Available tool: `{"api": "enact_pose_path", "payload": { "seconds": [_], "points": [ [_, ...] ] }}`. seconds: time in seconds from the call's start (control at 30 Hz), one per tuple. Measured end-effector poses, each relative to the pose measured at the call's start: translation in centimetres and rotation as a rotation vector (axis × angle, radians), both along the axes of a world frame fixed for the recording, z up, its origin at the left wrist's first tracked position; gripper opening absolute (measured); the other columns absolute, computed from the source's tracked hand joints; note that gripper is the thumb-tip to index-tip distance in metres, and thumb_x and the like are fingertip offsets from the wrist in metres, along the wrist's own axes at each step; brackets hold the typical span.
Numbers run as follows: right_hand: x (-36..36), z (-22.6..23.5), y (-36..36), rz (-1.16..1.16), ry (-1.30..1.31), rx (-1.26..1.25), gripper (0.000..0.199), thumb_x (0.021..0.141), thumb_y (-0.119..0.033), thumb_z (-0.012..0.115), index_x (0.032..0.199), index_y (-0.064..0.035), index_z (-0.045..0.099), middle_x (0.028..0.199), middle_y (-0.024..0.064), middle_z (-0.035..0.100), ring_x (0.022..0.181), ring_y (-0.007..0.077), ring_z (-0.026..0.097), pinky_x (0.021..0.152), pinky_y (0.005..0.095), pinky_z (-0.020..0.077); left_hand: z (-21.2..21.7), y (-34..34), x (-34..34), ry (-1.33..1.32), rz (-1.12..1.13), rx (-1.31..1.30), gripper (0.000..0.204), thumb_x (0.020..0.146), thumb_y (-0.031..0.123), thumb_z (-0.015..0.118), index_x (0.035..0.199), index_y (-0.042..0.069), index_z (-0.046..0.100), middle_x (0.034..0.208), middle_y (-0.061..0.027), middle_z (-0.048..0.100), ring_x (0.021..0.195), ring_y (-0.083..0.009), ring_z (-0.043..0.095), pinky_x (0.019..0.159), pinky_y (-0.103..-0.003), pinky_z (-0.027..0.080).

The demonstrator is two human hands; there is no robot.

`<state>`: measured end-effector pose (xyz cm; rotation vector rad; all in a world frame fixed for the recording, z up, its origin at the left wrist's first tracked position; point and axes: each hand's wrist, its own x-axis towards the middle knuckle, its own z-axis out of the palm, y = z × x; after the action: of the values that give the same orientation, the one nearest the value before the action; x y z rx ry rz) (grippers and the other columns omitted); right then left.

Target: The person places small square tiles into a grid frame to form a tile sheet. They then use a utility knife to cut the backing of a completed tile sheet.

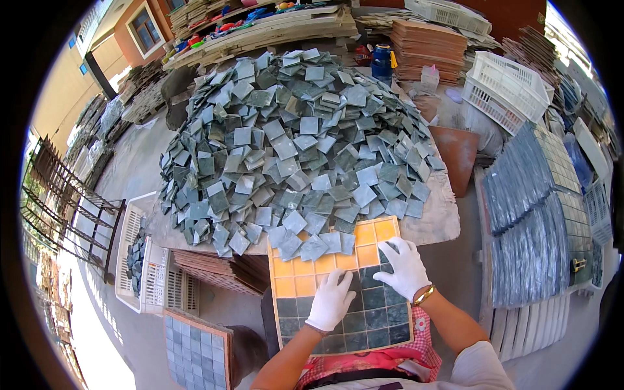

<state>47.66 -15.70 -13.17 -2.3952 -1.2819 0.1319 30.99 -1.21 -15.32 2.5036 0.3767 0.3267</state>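
A square grid tray (292, 268), yellow-orange with thin dividers, rests tilted on my lap against the table edge. Its near rows are filled with dark green stone tiles (376, 319); several loose grey-green tiles (314, 247) lie over its far left cells. My left hand (330, 302), in a white glove, lies over the filled rows with its fingers stretched out and touching the tiles. At the tray's right side my gloved right hand (404, 270) has thumb and fingers around a dark tile (385, 259) in a cell; the fingers partly hide it.
A large heap of square tiles (286, 143) covers the table (445, 218). White plastic crates stand at left (155, 273) and far right (497, 91). Wrapped tile stacks (526, 240) sit on a pallet at right. A tile-filled board (195, 348) stands at lower left.
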Motion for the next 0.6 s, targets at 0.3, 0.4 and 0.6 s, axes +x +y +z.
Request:
{"api": "enact_pose_path", "payload": {
  "seconds": [0.3,0.4,0.6],
  "points": [
    [-0.6,-2.4,-1.2,-0.278,0.077,0.015,0.091,0.065,-0.038,0.081,0.14,-0.0101,0.037,0.145,0.0217,0.029,0.136,0.0405,0.024,0.108,0.0497,0.0268,-0.2,-0.6,-2.0,-0.165,0.152,0.092,0.045,0.076,0.016,0.07,0.118,0.006,0.057,0.111,-0.0134,0.053,0.1,-0.0345,0.053,0.085,-0.043,0.046],
    [0.5,-2.0,-1.0,-0.223,-0.002,0.116,0.079,0.07,-0.034,0.079,0.134,-0.0071,0.043,0.137,0.0209,0.04,0.129,0.0402,0.034,0.105,0.0477,0.032,-1.1,-0.1,-1.7,-0.069,0.136,0.055,0.043,0.077,0.016,0.069,0.118,0.01,0.057,0.108,-0.0109,0.055,0.097,-0.0326,0.056,0.08,-0.042,0.048],
    [0.6,0.5,0.2,-0.155,0.094,0.06,0.063,0.075,-0.032,0.075,0.127,-0.0073,0.049,0.121,0.0191,0.053,0.108,0.0352,0.055,0.089,0.041,0.0467,-1.3,2.5,-0.2,-0.107,0.218,-0.01,0.035,0.077,0.013,0.068,0.111,0.012,0.061,0.101,-0.0105,0.057,0.091,-0.0312,0.057,0.074,-0.039,0.049]
  ]
}}
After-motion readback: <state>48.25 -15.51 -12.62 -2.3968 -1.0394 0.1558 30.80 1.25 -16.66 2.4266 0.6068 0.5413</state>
